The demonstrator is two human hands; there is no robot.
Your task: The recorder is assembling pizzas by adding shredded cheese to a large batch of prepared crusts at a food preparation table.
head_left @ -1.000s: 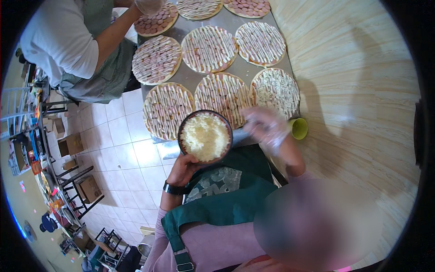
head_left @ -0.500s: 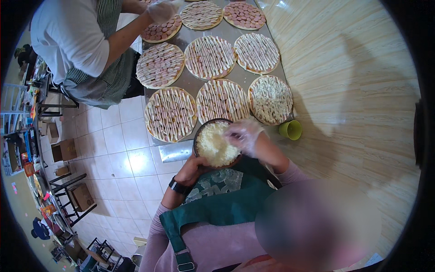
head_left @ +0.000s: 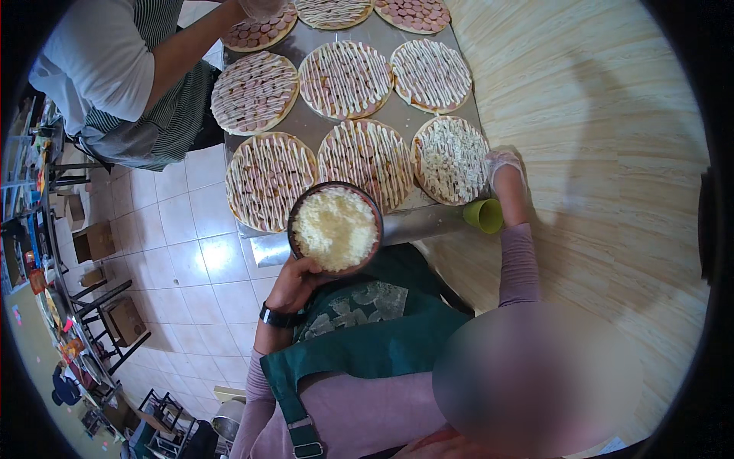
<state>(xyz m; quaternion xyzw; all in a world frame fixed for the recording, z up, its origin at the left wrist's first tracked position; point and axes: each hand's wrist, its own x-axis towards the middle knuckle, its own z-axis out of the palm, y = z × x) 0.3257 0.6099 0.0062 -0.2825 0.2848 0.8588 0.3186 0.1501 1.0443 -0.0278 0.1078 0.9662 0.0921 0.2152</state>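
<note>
The near-right pizza (head_left: pixel 451 161) on your surface (head_left: pixel 401 122) has grated cheese; the other striped pizzas (head_left: pixel 271 181) show none. Your left hand (head_left: pixel 294 284) grips the cheese-filled bowl (head_left: pixel 378 229) by its rim. Your gloved right hand (head_left: pixel 505 164), in the bowl half a second ago, is now at that pizza's right edge; its opening can't be told.

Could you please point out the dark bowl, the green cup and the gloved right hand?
Dark bowl (head_left: pixel 378 222): head view, right side of its rim.
Green cup (head_left: pixel 482 216): head view, its visible middle.
Gloved right hand (head_left: pixel 506 166): head view, middle of the hand.
</note>
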